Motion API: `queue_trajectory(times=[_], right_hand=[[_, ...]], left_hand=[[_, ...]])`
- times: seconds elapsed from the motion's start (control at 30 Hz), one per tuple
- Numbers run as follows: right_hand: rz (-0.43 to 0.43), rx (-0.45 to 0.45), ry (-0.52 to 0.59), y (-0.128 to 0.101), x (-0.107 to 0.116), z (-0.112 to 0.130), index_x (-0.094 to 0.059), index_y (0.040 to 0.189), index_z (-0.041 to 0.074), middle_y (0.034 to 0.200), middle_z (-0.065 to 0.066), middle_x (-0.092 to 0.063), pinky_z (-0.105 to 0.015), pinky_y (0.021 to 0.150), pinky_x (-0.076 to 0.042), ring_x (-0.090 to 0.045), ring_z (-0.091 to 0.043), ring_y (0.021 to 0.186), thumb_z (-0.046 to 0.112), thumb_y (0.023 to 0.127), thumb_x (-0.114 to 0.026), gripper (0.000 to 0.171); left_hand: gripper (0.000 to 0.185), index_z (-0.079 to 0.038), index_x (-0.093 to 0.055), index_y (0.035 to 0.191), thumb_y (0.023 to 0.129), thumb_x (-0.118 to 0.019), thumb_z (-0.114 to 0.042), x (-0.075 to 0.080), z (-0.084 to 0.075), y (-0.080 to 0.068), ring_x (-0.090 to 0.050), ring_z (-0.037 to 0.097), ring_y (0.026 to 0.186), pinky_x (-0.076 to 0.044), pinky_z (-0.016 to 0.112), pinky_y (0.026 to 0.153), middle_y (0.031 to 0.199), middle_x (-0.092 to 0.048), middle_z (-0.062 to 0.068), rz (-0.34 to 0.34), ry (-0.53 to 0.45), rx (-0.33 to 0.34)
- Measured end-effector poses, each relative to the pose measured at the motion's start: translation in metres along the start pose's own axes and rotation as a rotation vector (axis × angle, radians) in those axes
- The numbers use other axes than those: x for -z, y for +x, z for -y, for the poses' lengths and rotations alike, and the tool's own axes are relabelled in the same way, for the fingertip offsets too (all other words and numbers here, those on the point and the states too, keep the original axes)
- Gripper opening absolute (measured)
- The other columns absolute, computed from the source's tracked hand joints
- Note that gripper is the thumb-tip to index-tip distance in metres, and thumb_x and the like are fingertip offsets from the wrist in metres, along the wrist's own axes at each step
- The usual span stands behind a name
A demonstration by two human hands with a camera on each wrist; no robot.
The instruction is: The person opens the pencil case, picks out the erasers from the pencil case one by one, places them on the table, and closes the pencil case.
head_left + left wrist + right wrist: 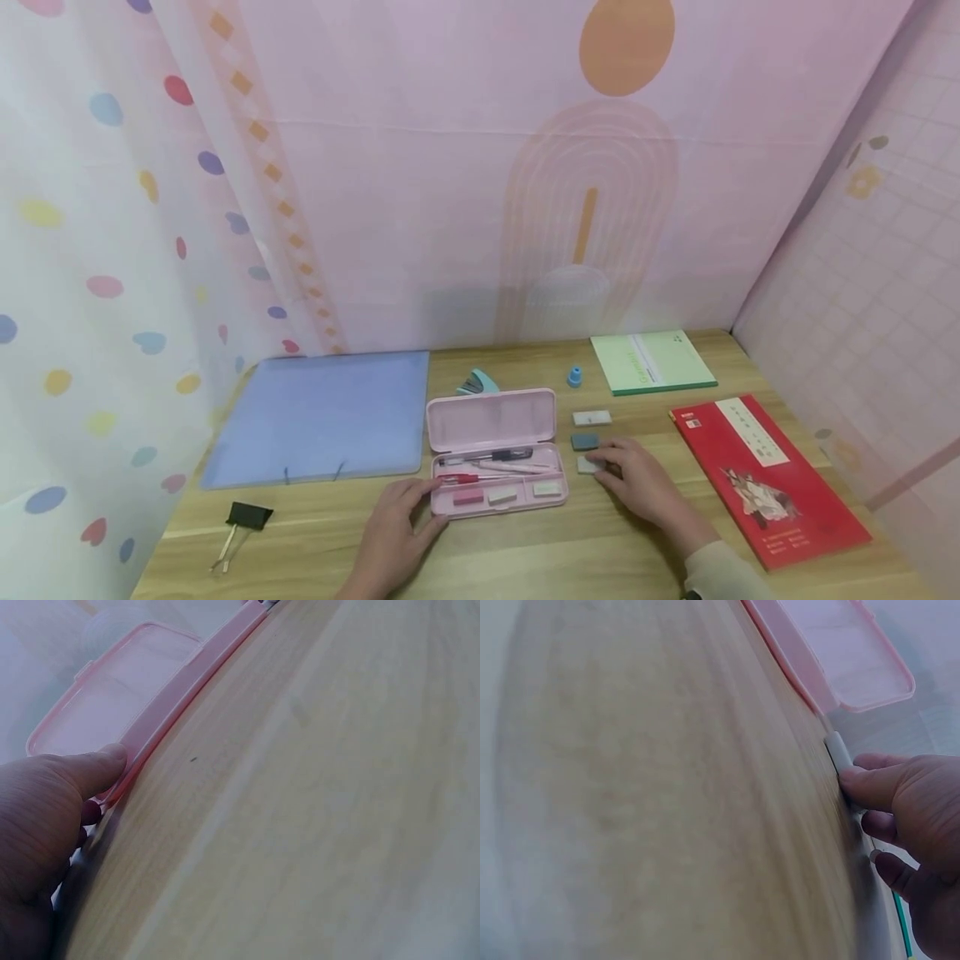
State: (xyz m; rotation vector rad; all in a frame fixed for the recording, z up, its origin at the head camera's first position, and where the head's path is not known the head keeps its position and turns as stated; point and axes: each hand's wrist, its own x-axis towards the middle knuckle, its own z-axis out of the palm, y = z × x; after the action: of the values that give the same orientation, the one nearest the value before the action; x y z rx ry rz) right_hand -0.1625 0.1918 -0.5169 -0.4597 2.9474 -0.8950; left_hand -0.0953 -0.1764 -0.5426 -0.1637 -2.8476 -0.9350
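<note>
An open pink pencil case [491, 423] lies mid-table with its lid tipped back. My left hand [393, 533] rests against its left end; in the left wrist view the thumb [101, 766] touches the front wall. Inside are a black pen [512, 454], a white pen [517, 467], a red-capped pen [457, 479], a pink eraser [468, 497] and two pale erasers. To the right of the case, my right hand [637, 483] pinches a light grey eraser [838, 750] between thumb and fingers at table level. Just behind it lie a dark blue-grey eraser [584, 442] and a white eraser [592, 417].
A blue folder [322, 421] covers the back left, with a black binder clip [250, 515] in front. Behind the case sit a teal stapler [478, 382] and a small blue cone-shaped item [574, 377]. A green notebook [656, 362] and red book [780, 492] lie right.
</note>
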Motion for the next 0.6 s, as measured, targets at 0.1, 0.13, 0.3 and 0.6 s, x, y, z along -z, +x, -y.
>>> queue_trajectory(times=[0.1,0.13,0.3,0.6], right_hand=[[-0.005,-0.007,0.007,0.0008,-0.0005,-0.0007,-0.073,0.108,0.024,0.104,0.012,-0.057,-0.034,0.087,-0.052,-0.052,-0.008,0.093,0.014,0.083,-0.076,0.026],[-0.006,-0.007,0.008,0.0009,-0.0006,-0.0008,-0.073,0.107,0.024,0.103,0.012,-0.056,-0.034,0.087,-0.052,-0.052,-0.008,0.093,0.014,0.083,-0.076,0.026],[-0.005,-0.019,0.01,0.0003,-0.001,-0.0014,-0.074,0.108,0.024,0.105,0.011,-0.057,-0.035,0.09,-0.052,-0.052,-0.009,0.096,0.013,0.083,-0.076,0.027],[0.003,-0.027,0.019,0.0,-0.0009,-0.002,-0.073,0.109,0.025,0.106,0.011,-0.057,-0.037,0.091,-0.052,-0.053,-0.01,0.097,0.013,0.083,-0.076,0.028]], left_hand=[[0.048,-0.025,-0.063,0.125,0.08,-0.077,-0.036,-0.0007,-0.0001,0.0004,-0.05,0.017,0.116,-0.045,0.043,0.1,0.119,-0.059,-0.005,0.001,0.0,0.0],[0.048,-0.025,-0.063,0.125,0.08,-0.077,-0.037,-0.0009,0.0,0.0003,-0.05,0.017,0.116,-0.045,0.043,0.1,0.119,-0.059,-0.006,0.0,0.0,0.001],[0.048,-0.024,-0.063,0.125,0.081,-0.077,-0.037,-0.0014,-0.0003,0.0004,-0.049,0.016,0.116,-0.044,0.042,0.1,0.119,-0.059,-0.006,-0.002,-0.001,-0.001],[0.047,-0.025,-0.064,0.125,0.081,-0.076,-0.038,-0.0006,-0.001,0.0007,-0.049,0.015,0.115,-0.045,0.04,0.1,0.119,-0.059,-0.006,-0.004,0.005,-0.002]])
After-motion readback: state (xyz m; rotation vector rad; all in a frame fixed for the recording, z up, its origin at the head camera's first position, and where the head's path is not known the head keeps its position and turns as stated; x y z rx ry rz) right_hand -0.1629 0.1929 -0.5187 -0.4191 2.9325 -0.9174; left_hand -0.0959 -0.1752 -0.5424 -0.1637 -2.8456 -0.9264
